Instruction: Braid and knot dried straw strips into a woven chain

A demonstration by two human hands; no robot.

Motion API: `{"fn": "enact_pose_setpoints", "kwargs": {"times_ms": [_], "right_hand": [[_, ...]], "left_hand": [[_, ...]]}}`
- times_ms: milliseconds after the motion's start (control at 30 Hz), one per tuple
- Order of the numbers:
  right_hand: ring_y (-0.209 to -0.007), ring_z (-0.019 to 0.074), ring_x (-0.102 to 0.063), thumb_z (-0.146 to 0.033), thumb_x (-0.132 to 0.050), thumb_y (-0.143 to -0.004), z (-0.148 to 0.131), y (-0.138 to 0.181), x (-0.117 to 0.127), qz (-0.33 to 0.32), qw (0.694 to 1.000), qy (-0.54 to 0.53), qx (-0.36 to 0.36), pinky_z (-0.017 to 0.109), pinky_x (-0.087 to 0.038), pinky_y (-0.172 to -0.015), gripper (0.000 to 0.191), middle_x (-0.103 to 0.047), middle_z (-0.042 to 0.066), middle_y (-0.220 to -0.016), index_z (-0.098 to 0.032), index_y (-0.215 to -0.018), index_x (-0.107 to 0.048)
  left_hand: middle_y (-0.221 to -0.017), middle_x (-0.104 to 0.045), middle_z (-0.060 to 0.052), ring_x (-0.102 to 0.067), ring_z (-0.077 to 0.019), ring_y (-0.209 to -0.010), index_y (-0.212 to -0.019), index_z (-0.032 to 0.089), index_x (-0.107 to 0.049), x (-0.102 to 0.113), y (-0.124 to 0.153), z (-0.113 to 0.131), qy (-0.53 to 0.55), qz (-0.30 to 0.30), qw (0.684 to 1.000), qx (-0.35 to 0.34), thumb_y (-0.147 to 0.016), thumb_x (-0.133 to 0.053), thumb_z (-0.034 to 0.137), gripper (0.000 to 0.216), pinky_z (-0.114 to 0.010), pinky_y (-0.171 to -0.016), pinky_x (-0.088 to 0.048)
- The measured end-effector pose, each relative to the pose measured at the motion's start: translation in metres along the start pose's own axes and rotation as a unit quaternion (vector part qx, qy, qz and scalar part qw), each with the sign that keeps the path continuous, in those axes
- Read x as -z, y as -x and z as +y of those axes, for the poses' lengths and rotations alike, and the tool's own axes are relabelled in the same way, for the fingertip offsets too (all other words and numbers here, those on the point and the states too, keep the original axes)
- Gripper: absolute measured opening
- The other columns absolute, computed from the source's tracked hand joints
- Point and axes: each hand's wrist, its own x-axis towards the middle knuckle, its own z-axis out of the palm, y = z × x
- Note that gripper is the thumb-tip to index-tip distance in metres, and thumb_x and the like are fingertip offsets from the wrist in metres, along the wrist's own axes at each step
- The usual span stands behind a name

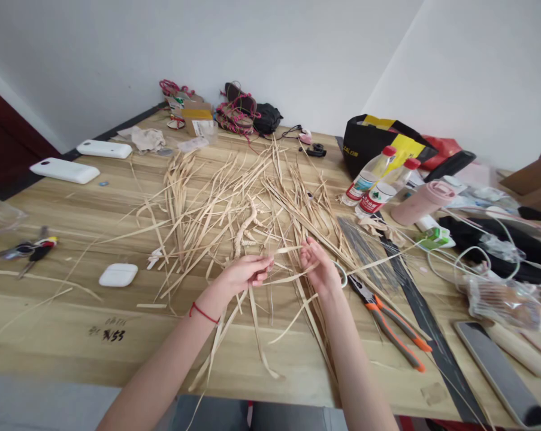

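- Plant-fibre strips [297, 209] overhang the surface's [63, 344] front edge, spreading back past its middle.
- Handwriting [113, 335] ending "53" marks the front-left.
- Left hand [244, 273] and right hand [319, 267] both pinch one strip between them.
- Red-capped bottles [369, 173], rightward: small Chinese lettering.
- Black-and-yellow bag [378, 143], back edge: lettering unclear.

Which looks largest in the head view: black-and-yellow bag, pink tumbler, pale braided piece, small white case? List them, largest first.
1. Black-and-yellow bag
2. Pink tumbler
3. Pale braided piece and small white case: too close to rank.
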Motion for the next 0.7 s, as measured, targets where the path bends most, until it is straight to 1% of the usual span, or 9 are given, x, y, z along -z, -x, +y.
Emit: {"fn": "enact_pose_setpoints", "kwargs": {"times_ms": [100,167,300,367,433,500,633,700], "right_hand": [[-0.070,0.0078,-0.060,-0.022,-0.069,-0.068,-0.013,0.001,0.006,0.013,0.996,-0.057,0.060,0.020,-0.052,-0.072,0.019,-0.063,-0.001,-0.082,-0.022,-0.086,-0.063],[-0.071,0.0073,-0.059,-0.021,-0.066,-0.070,-0.022,0.003,0.009,0.013,0.991,-0.082,0.108,0.020,-0.052,-0.074,0.017,-0.062,-0.002,-0.081,-0.023,-0.086,-0.062],[-0.085,0.0081,-0.059,-0.023,-0.060,-0.076,-0.032,0.008,0.016,0.026,0.969,-0.110,0.218,0.023,-0.050,-0.085,0.015,-0.061,-0.001,-0.090,-0.026,-0.091,-0.062],[-0.096,0.0080,-0.058,-0.022,-0.059,-0.076,-0.034,0.010,0.018,0.032,0.958,-0.128,0.254,0.023,-0.047,-0.090,0.018,-0.061,-0.001,-0.098,-0.027,-0.094,-0.062],[-0.105,0.0072,-0.054,-0.020,-0.061,-0.075,-0.035,0.010,0.019,0.031,0.953,-0.132,0.271,0.021,-0.043,-0.095,0.022,-0.061,-0.003,-0.104,-0.028,-0.096,-0.062],[-0.110,0.0077,-0.052,-0.017,-0.064,-0.071,-0.034,0.009,0.021,0.042,0.954,-0.104,0.277,0.022,-0.042,-0.097,0.028,-0.060,-0.003,-0.109,-0.028,-0.097,-0.062],[-0.113,0.0123,-0.051,-0.014,-0.067,-0.067,-0.030,0.003,0.024,0.115,0.952,-0.002,0.283,0.030,-0.046,-0.093,0.037,-0.058,0.001,-0.115,-0.026,-0.101,-0.060],[-0.112,0.0132,-0.052,-0.016,-0.068,-0.067,-0.028,0.000,0.026,0.137,0.948,0.016,0.287,0.030,-0.048,-0.090,0.037,-0.057,0.002,-0.117,-0.026,-0.102,-0.059]], "left_hand": [[-0.068,-0.046,0.002,-0.038,-0.0003,-0.045,-0.077,0.010,-0.057,0.000,0.001,0.000,0.004,0.003,1.000,-0.004,-0.074,-0.066,0.025,0.017,-0.015,-0.037,-0.024],[-0.069,-0.047,0.001,-0.038,-0.0005,-0.045,-0.077,0.010,-0.057,0.001,0.001,0.000,0.003,0.004,1.000,-0.006,-0.074,-0.066,0.026,0.018,-0.015,-0.037,-0.024],[-0.068,-0.047,0.001,-0.039,-0.0012,-0.046,-0.077,0.011,-0.057,0.002,-0.001,-0.002,-0.003,0.003,1.000,-0.004,-0.073,-0.067,0.028,0.020,-0.015,-0.037,-0.024],[-0.068,-0.047,0.001,-0.038,-0.0012,-0.046,-0.076,0.011,-0.056,0.001,-0.002,-0.002,-0.006,-0.001,1.000,0.001,-0.072,-0.067,0.028,0.020,-0.015,-0.037,-0.023],[-0.069,-0.047,0.001,-0.037,-0.0009,-0.046,-0.075,0.011,-0.056,0.001,-0.002,-0.002,-0.008,-0.005,1.000,0.007,-0.072,-0.068,0.027,0.020,-0.015,-0.037,-0.022],[-0.070,-0.047,0.001,-0.036,-0.0007,-0.046,-0.076,0.011,-0.055,0.000,-0.001,-0.001,-0.007,-0.008,1.000,0.011,-0.073,-0.067,0.026,0.019,-0.014,-0.036,-0.021],[-0.071,-0.046,0.001,-0.037,-0.0014,-0.048,-0.076,0.012,-0.055,-0.002,0.003,0.002,-0.021,-0.026,0.999,0.015,-0.075,-0.065,0.027,0.018,-0.014,-0.037,-0.022],[-0.069,-0.044,0.001,-0.039,-0.0023,-0.050,-0.076,0.011,-0.055,-0.002,0.005,0.004,-0.034,-0.029,0.999,0.022,-0.074,-0.066,0.026,0.019,-0.015,-0.038,-0.023]]}}
